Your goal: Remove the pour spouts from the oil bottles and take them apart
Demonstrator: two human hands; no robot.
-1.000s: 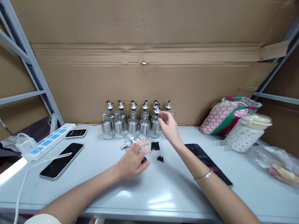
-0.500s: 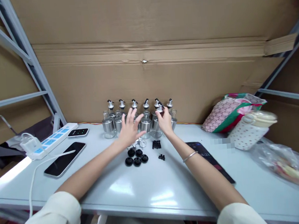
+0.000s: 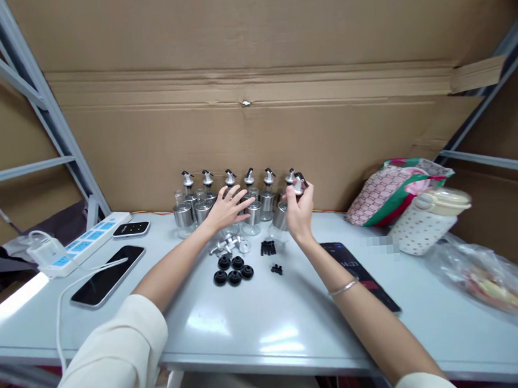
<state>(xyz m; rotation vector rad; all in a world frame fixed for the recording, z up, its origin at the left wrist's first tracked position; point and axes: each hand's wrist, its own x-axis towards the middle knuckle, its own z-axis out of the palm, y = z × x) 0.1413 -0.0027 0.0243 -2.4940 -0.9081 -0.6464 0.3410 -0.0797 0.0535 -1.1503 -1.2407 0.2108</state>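
Several small glass-and-steel oil bottles (image 3: 197, 206) with pourer spouts stand in rows at the back of the grey table (image 3: 270, 330). My right hand (image 3: 299, 212) is closed round one bottle (image 3: 282, 215), lifted and tilted a little out of the group. My left hand (image 3: 228, 207) hovers with fingers spread over the middle bottles, holding nothing. In front lie several black round stoppers (image 3: 233, 270), loose metal spouts (image 3: 227, 244) and small black plugs (image 3: 268, 248).
A power strip (image 3: 79, 244) with a charger and white cable, a small black device (image 3: 131, 229) and a phone (image 3: 107, 275) lie at left. Another phone (image 3: 359, 276) sits right of my right arm. A patterned bag (image 3: 393, 190), a dotted container (image 3: 427, 222) and a plastic bag (image 3: 490, 277) fill the right side. Cardboard stands behind.
My left hand left the black stoppers and rose to the bottles, fingers spread. My right hand closed on a bottle and pulled it right, out of the rows.
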